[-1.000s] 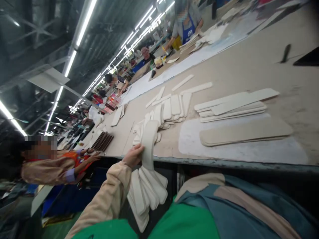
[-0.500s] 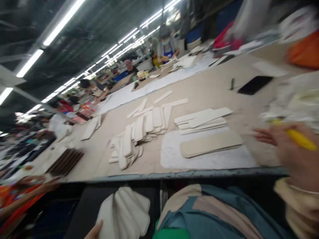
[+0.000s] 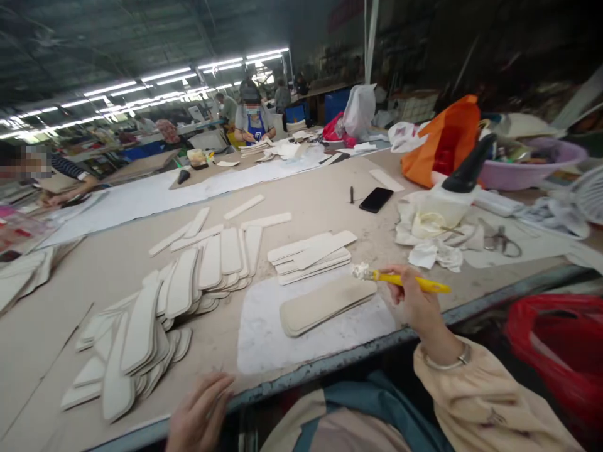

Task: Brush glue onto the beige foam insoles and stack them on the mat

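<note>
brush (image 3: pixel 384 276) with white goo (image 3: pixel 362 271) is pinched in right hand (image 3: pixel 415 302) fingers, left hand (image 3: pixel 202 408) rests with fingers together, and tan stack (image 3: pixel 323 307) at six o'clock shows no goo yet.

Bright ceiling tubes (image 3: pixel 166 74) overhead — dim upper right corner, soft-focus distance
</note>
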